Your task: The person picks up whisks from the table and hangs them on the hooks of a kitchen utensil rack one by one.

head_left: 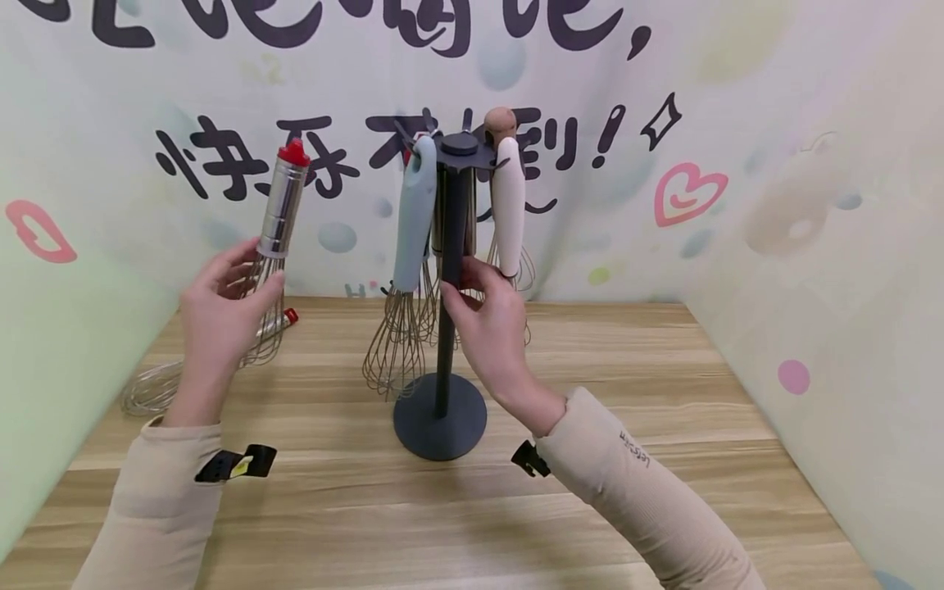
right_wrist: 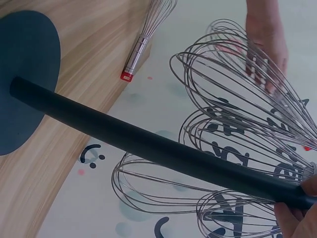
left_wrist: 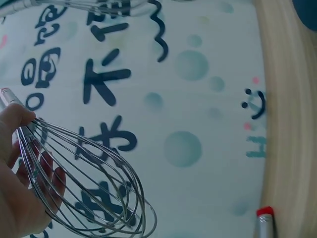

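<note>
On the left in the head view, my left hand (head_left: 214, 315) holds a whisk (head_left: 283, 205) upright, fingers and thumb around the place where its silver handle meets the wires. The handle has a red end, pointing up. The whisk's wire loops (left_wrist: 116, 183) spread below the fingers in the left wrist view. My right hand (head_left: 496, 332) grips the post of a black whisk stand (head_left: 440, 415) between thumb and fingers. Hanging from the stand are a light-blue-handled whisk (head_left: 415, 217), a white-handled whisk (head_left: 509, 209) and others partly hidden behind the post.
A second red-ended whisk (right_wrist: 136, 57) lies on the wooden table (head_left: 627, 393), behind my left hand in the head view. Behind the table hangs a printed backdrop (head_left: 339, 188) with large characters; pale side walls (head_left: 833, 270) flank the table.
</note>
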Demonstrator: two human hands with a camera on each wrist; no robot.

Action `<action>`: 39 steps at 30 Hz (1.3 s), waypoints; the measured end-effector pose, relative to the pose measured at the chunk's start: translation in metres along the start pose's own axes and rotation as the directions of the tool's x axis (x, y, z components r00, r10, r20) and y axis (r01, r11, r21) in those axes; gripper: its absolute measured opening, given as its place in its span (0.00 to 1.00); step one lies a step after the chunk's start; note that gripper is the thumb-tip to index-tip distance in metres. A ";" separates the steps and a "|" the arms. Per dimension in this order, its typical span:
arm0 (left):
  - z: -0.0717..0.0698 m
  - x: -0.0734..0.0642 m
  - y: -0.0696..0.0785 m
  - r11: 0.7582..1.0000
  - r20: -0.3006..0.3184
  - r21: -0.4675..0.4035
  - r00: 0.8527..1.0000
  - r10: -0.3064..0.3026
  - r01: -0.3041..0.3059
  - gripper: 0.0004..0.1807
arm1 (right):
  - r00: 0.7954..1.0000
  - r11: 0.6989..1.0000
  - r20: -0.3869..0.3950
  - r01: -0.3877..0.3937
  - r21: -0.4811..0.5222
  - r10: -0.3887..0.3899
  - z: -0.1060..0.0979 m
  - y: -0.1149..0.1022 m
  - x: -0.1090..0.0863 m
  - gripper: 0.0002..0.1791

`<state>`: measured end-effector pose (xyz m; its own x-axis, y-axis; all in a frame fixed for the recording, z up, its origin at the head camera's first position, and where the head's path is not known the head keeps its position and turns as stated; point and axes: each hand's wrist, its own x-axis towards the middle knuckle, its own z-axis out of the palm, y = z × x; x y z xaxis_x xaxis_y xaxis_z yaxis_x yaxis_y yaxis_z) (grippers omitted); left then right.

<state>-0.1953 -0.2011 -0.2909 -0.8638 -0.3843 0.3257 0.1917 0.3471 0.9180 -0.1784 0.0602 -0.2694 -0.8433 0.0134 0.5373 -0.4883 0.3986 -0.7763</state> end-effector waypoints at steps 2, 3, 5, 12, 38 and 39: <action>0.000 -0.003 0.007 0.999 0.006 -0.035 1.000 0.000 0.000 0.26 | 1.000 1.000 0.001 0.000 0.001 0.000 0.000 0.000 0.000 0.15; -0.001 -0.005 0.011 0.999 0.011 -0.052 1.000 0.001 -0.001 0.26 | 1.000 1.000 0.001 0.002 0.001 -0.002 0.000 0.001 0.000 0.15; -0.001 -0.008 0.017 0.994 0.027 -0.105 1.000 -0.003 0.006 0.26 | 1.000 1.000 0.003 0.006 0.004 -0.006 0.000 0.002 -0.001 0.16; -0.001 -0.023 0.040 0.929 0.044 -0.369 0.999 -0.001 0.017 0.23 | 0.999 1.000 0.040 0.013 -0.006 -0.013 -0.002 0.003 -0.005 0.19; 0.009 -0.067 0.078 0.885 0.199 -0.446 0.949 0.243 -0.133 0.23 | 0.940 0.935 -0.147 0.328 0.136 -0.308 -0.033 -0.023 -0.006 0.12; 0.010 -0.068 0.079 0.888 0.206 -0.440 0.947 0.246 -0.135 0.23 | 0.934 0.927 -0.168 0.341 0.155 -0.315 -0.036 -0.026 -0.003 0.11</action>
<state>-0.1263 -0.1394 -0.2430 -0.8669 -0.1028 0.4878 0.4918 -0.0168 0.8705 -0.1549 0.0831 -0.2391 -0.5962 0.0409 0.8018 -0.7749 0.2319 -0.5880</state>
